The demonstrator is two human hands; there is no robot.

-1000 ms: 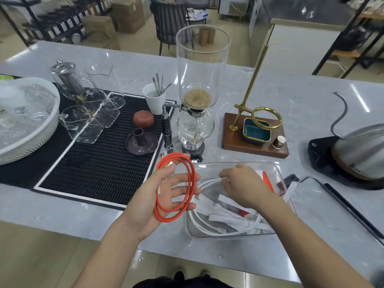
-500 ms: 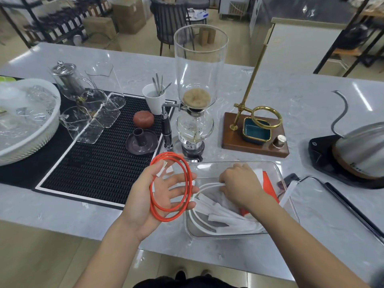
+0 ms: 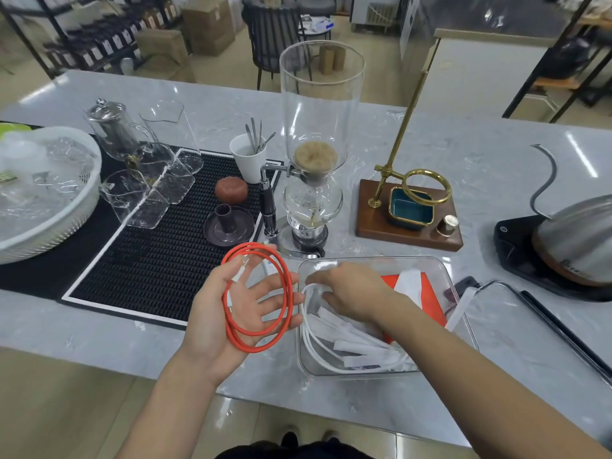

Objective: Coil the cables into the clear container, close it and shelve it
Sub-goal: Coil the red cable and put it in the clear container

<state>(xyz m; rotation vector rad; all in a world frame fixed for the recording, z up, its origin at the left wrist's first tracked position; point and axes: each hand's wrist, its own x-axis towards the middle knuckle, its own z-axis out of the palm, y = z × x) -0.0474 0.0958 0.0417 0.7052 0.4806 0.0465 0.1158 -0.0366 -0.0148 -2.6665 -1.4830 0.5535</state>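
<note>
A coiled orange-red cable [image 3: 287, 294] hangs around the spread fingers of my left hand [image 3: 231, 313], just left of the clear container [image 3: 462, 323]. The container stands on the marble counter near its front edge. Inside it lie a looped white cable [image 3: 309, 339], white paper strips and a flat orange item [image 3: 430, 304]. My right hand [image 3: 351, 291] reaches into the container's left part, palm down, fingers on the white cable. The clear lid [image 3: 536, 329] lies flat on the counter right of the container.
A glass siphon coffee maker [image 3: 316, 154] stands just behind the container. A black ribbed mat [image 3: 149, 260] with glassware lies left, a white basket [image 3: 49, 207] at far left. A wooden stand with brass ring [image 3: 410, 213] and a steel kettle [image 3: 576, 233] sit right.
My left hand with the orange-red coil drifted slightly left and lower. My right hand pushed further left inside the container onto the white cable.
</note>
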